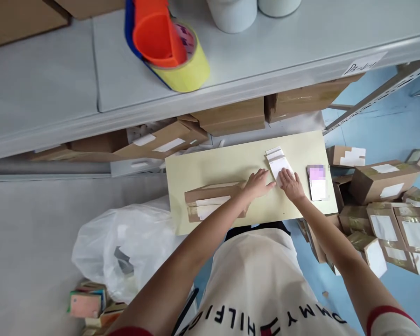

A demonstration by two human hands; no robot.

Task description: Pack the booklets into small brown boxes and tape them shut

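Observation:
A small stack of white paper slips (277, 161) lies on a pale yellow table (182, 168). My right hand (291, 185) rests on the near end of the slips, fingers stretched out over them. Just left of the stack is my left hand (258, 184), its fingers apart and holding nothing. Beneath my left forearm sits a closed cardboard box (192, 207) with a white label, partly hidden by the arm. Right of my right hand lies a phone-like flat object (318, 183), its face blurred.
A grey shelf (266, 51) above the table's far side carries a yellow tape roll (192, 77) and a red-orange tape dispenser (157, 42). Labelled cardboard boxes (385, 179) are heaped on the floor at right. A translucent plastic bag (126, 247) stands at left.

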